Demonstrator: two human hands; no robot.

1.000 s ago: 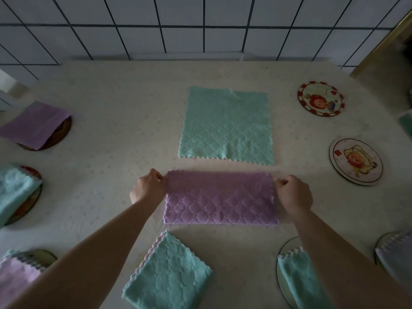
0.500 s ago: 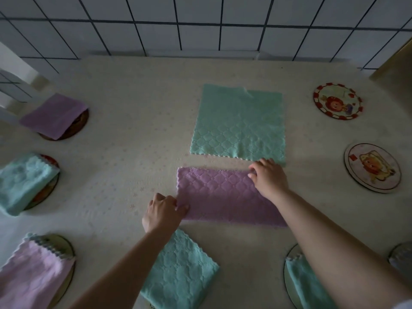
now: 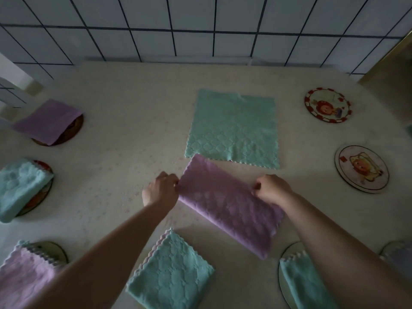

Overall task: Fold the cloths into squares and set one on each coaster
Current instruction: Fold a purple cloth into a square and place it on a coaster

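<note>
The purple cloth (image 3: 229, 208), half a second ago lying flat as a long strip on the bench (image 3: 133, 121), is now being lifted and swung askew between the hands. Its upper end is being pinched by the curled fingers of the left hand (image 3: 161, 190); its far long edge is being gripped by the right hand (image 3: 270, 189), also curled. The second fold, judged the one making a square, is thus being set up. Beyond the hands an unfolded green cloth (image 3: 233, 130) is lying flat. Out past the right hand two bare coasters (image 3: 327, 105) (image 3: 361, 168) are waiting.
</note>
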